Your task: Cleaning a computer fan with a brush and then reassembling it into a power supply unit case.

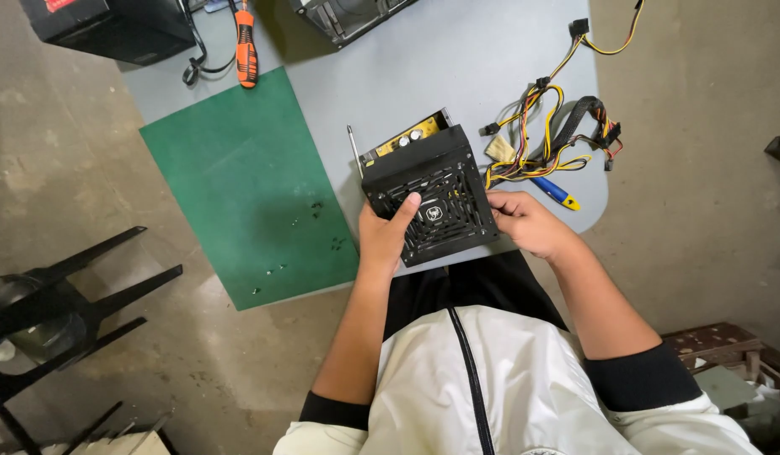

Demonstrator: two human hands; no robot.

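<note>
While the black metal power supply box with a square fan grille [430, 195] is gripped at the near edge of the grey counter [423, 67], just below the frame's centre, it is held from both sides: the left hand [385, 232] is closed on its left edge with the thumb laid across the grille, and the right hand [525, 221] is curled against its right side, fingers [501, 202] bent round the casing.

Hazards, as judged:
- Box tilted and partly overhanging the counter edge; a slip towards the lap is possible if either grip is loosened.
- Casing open at the top, yellow circuit board [404, 136] exposed; contact with components is a risk.
- Bundle of yellow, red and black cables with connectors [552, 135], right of the box, may be snagged or dragged.
- Blue-and-yellow-handled tool [556, 192], just beside the right hand, may be knocked off.
- Small dark screws [318, 206] loose on the green cutting mat [246, 185] could be scattered.

Surface and room:
- Counter with rounded corner; orange-handled screwdriver [246, 46] at upper left; black computer cases along the top edge.
- Bare concrete floor [86, 168]; black stool frame [61, 303] at lower left.
</note>
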